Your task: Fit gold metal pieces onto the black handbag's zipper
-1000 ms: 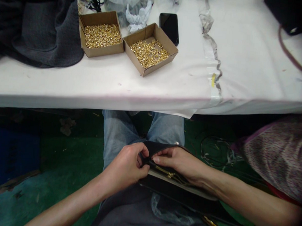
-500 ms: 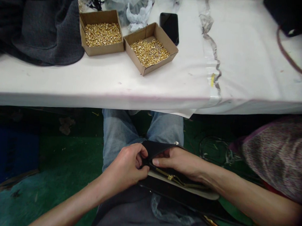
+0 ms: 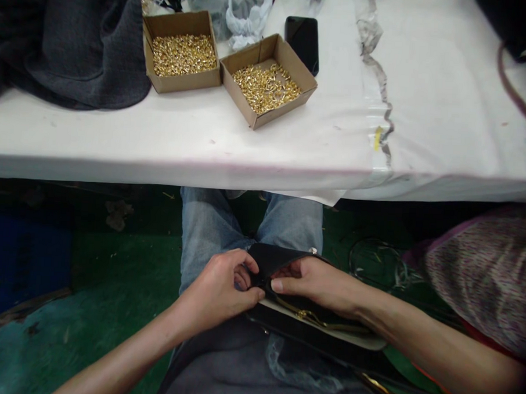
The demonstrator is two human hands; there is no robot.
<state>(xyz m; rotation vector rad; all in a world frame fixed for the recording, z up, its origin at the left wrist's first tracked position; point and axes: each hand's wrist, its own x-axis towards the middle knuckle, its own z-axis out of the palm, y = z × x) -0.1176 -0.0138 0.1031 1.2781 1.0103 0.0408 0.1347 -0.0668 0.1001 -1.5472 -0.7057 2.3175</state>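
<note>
A black handbag [image 3: 300, 338] lies across my lap, its mouth spread so that a pale inner edge and a gold-coloured zipper [image 3: 305, 315] show. My left hand [image 3: 224, 279] pinches the bag's left end, thumb and fingers closed on the dark material. Partly inside the opening, my right hand [image 3: 307, 283] grips the same end from the other side, its thumb on top and its other fingers largely hidden under the flap. The two hands almost meet there. Whether they also hold some small part cannot be made out.
On the white-covered table [image 3: 161, 140] stand two cardboard boxes of small gold-coloured metal pieces, a left box [image 3: 187, 86] and a right box [image 3: 284, 111]. A phone [image 3: 302, 45], plastic bags [image 3: 249, 16] and dark cloth [image 3: 69, 43] lie around them. Patterned fabric [image 3: 486, 270] is at right.
Both hands stay at the bag's left end with little movement. The zipper has shifted slightly, and the whole view has moved a little.
</note>
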